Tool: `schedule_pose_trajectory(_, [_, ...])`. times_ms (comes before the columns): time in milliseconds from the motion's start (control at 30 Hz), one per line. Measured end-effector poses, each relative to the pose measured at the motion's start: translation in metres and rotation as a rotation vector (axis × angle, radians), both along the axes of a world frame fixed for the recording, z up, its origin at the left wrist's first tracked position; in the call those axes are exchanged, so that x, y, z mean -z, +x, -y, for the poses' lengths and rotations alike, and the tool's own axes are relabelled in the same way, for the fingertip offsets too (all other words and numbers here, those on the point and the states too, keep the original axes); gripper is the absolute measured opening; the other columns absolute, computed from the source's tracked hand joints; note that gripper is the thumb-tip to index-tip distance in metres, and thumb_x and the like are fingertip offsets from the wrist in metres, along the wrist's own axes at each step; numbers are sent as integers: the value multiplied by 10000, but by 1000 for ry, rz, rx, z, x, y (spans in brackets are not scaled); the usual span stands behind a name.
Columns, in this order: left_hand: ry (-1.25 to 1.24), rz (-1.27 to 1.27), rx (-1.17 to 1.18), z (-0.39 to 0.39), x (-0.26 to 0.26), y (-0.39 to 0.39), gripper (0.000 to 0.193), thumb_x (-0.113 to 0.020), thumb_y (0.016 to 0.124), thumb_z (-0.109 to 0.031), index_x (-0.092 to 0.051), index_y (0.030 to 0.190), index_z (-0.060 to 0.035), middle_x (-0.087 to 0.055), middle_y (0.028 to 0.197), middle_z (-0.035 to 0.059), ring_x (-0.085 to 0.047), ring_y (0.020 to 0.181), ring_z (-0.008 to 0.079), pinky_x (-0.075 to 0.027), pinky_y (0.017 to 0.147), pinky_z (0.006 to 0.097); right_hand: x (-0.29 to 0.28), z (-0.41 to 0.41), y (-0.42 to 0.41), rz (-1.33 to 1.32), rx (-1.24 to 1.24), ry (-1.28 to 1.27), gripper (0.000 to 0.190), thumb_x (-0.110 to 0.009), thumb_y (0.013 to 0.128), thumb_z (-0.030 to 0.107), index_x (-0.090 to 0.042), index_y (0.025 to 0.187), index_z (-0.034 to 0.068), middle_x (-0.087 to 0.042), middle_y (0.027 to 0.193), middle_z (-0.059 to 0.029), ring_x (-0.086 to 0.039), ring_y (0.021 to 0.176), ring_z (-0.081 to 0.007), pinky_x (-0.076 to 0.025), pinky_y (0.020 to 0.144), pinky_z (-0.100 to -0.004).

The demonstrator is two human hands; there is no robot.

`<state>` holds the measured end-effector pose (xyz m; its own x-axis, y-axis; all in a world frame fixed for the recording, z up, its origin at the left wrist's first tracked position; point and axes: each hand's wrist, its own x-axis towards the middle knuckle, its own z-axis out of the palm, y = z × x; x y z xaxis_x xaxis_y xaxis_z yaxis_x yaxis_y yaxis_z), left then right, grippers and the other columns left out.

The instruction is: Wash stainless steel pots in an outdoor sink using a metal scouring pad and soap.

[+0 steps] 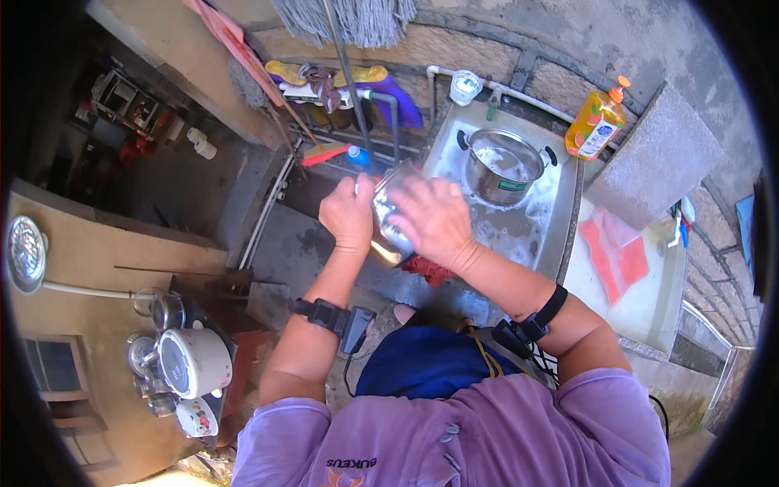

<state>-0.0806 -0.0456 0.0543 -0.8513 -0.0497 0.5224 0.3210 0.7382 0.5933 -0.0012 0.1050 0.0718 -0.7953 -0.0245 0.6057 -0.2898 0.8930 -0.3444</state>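
My left hand (348,213) is closed at the left side of a shiny stainless steel vessel (389,240), probably a pot, and holds it up tilted in front of me. My right hand (435,222) lies over the vessel's right side, its fingers blurred; whether anything is under them is hidden. To the right, a steel pot with two black handles (505,167) stands in a sink (563,234) with sudsy water. Suds and water show inside that pot too. Something red (429,271) shows below the held vessel.
An orange dish soap pump bottle (596,125) and a white tub (466,88) stand at the sink's back edge. A pink-and-white cloth (614,252) lies in the right basin. A broom (325,153) and mops (347,21) are behind. White enamel pots (195,362) stand at left.
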Motion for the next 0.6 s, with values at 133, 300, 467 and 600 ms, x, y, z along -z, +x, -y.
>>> schedule_pose_trajectory(133, [-71,-1,3,-4,4,-17,372,-590,850,-369,-625,658,-52,-605,660,207,-604,638,415,-465,598,476,14,-10,-33,115,-1,-92,259,-676,833,308,-672,1059,181,-617,1097,-43,-581,959,-285,-441,808,-437])
schedule_pose_trajectory(300, [-52,83,-44,4,10,-26,381,-578,851,-382,-640,683,-46,-628,717,219,-615,682,429,-472,644,496,17,-12,-68,471,24,-389,172,-686,805,290,-672,970,244,-591,1045,-3,-550,1008,-249,-435,820,-425])
schedule_pose_trajectory(467, [-64,96,23,-2,4,-22,372,-571,852,-378,-644,686,-53,-632,712,213,-617,685,429,-472,644,500,25,3,-54,22,-69,-55,105,-681,792,296,-691,862,219,-616,952,21,-563,989,-201,-468,738,-450])
schedule_pose_trajectory(600, [-107,119,-5,-17,-2,-27,392,-557,857,-411,-655,699,-66,-635,711,209,-622,687,425,-467,640,510,26,-15,-70,187,28,-358,95,-683,782,281,-702,859,229,-605,945,1,-578,979,-224,-455,773,-445])
